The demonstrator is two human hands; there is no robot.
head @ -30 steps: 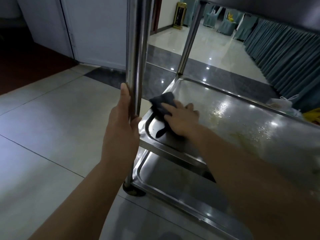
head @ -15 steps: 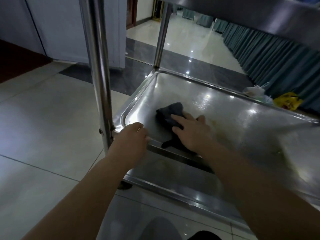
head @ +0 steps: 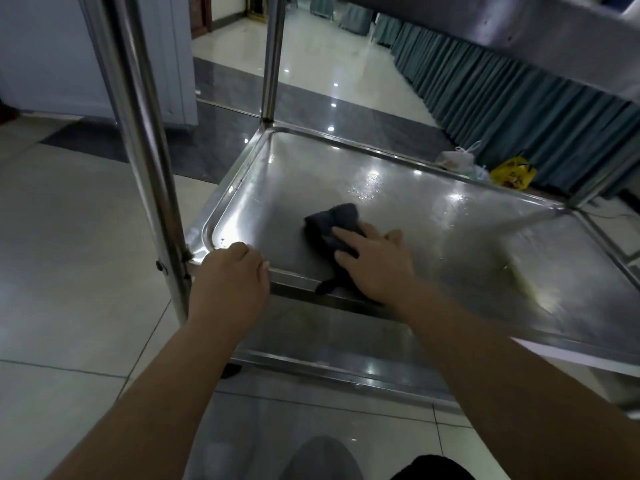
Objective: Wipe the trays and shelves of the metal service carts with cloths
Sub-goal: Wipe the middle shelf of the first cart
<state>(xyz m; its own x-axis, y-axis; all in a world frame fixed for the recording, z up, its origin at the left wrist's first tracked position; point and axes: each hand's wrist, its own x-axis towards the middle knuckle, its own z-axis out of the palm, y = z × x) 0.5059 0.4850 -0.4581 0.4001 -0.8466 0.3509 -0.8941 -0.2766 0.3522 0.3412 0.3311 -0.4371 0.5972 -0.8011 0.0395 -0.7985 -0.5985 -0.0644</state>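
The metal cart's middle tray (head: pixel 433 216) fills the centre of the view, shiny and wet with a yellowish smear at its right. A dark cloth (head: pixel 330 221) lies on the tray near its front left. My right hand (head: pixel 375 263) presses flat on the cloth with fingers spread. My left hand (head: pixel 230 278) grips the tray's front rim at the left corner, fingers curled over the edge, beside the near upright post (head: pixel 145 140). A lower shelf (head: pixel 332 344) shows beneath the tray.
The cart's top shelf (head: pixel 568 39) overhangs at upper right. A far post (head: pixel 273 57) rises at the tray's back left corner. Plastic bags (head: pixel 485 168) lie on the floor by a teal curtain (head: pixel 519 98). Tiled floor spreads to the left.
My left hand let go of the upright post and came down onto the tray's front rim. My right hand slid the cloth from the left corner toward the tray's middle.
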